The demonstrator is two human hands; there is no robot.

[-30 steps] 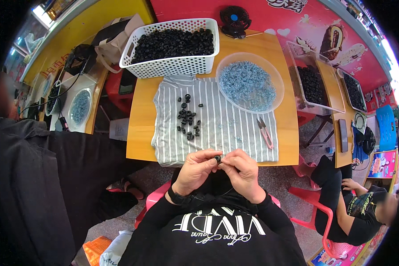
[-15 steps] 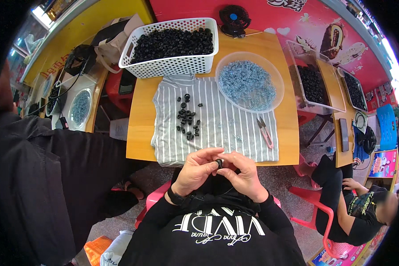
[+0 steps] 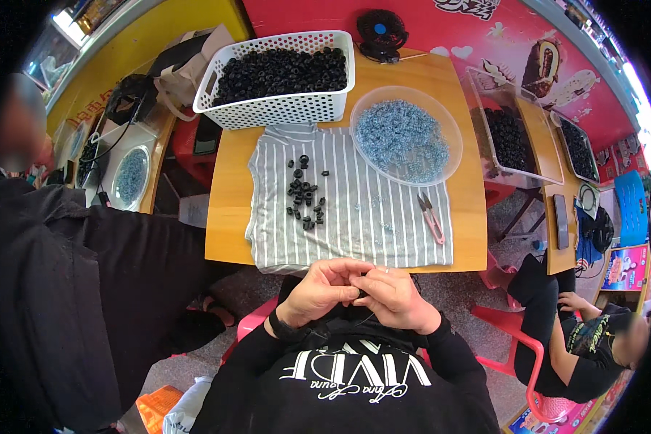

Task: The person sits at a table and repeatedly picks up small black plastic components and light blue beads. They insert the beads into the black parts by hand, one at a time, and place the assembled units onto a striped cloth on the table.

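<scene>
Table [image 3: 228, 217]; striped cloth [image 3: 340, 231], likely laid against slipping; white basket [image 3: 282, 112] and clear tub [image 3: 452, 134], far side, presumably leaving working room; left hand [image 3: 322, 289] and right hand [image 3: 399, 298], just off near edge, both pinching one small black piece [image 3: 361, 293], mostly hidden, apparently to steady it.

At the lower centre of the frame, the left hand [image 3: 321, 292] and right hand [image 3: 399, 299] met fingertip to fingertip around a small black piece [image 3: 361, 293], mostly hidden. Above them, a grey-and-white striped cloth [image 3: 282, 235] bore loose black ring-like pieces [image 3: 308, 196] at centre-left and pink-handled metal snips [image 3: 432, 219] at centre-right. A white perforated plastic basket [image 3: 275, 113] stood upper left of centre, a round translucent plastic tub [image 3: 456, 145] right of it.
</scene>
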